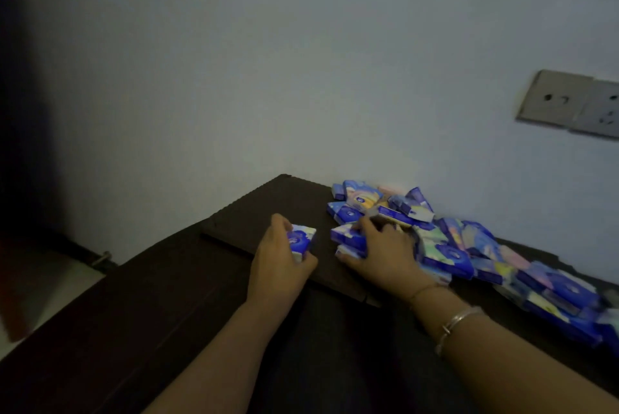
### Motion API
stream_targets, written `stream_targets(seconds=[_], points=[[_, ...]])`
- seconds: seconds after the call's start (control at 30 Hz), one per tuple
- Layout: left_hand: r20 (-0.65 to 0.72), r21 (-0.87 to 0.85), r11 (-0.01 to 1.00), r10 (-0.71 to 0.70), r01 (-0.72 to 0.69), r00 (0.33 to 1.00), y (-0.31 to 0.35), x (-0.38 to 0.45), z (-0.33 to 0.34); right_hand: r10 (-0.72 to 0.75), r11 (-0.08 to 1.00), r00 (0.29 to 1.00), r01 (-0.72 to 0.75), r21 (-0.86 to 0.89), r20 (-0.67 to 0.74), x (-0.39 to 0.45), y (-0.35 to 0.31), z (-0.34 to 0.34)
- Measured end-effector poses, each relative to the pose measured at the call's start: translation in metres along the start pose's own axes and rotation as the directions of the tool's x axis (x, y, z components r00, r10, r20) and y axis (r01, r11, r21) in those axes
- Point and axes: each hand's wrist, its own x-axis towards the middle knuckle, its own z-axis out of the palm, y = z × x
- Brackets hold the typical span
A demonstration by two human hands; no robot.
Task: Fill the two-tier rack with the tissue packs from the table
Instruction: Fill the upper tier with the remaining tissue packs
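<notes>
A heap of blue and pastel tissue packs (469, 246) lies along the wall on the dark table (167, 313), spreading to the right edge of view. My left hand (278, 266) grips one blue-and-white tissue pack (301, 241), lifted a little off the table, left of the heap. My right hand (385, 249) rests on the near-left end of the heap, with its fingers and thumb curled round a couple of blue packs (348, 239). No rack is in view.
A flat dark board (268, 209) lies on the table under both hands, its corner pointing to the wall. A wall socket plate (569, 105) is at the right. The floor (50, 296) shows beyond the table's left edge.
</notes>
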Motion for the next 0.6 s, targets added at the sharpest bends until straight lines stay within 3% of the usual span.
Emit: stream_targets(seconds=[0.23,0.47,0.6], points=[[0.119,0.020,0.997,-0.081,0.079,0.990,0.023,-0.032,-0.009,-0.009,0.975,0.999,-0.003,0.220,0.053,-0.106,-0.005,-0.021],[0.350,-0.051,0.998,-0.024,0.045,0.937,0.058,-0.131,-0.019,0.115,0.971,0.993,-0.104,0.214,-0.038,-0.209,0.020,-0.045],[0.452,-0.156,0.985,0.004,0.074,0.892,0.085,-0.172,-0.017,0.046,0.988,0.993,-0.029,0.150,-0.109,-0.252,0.027,-0.044]])
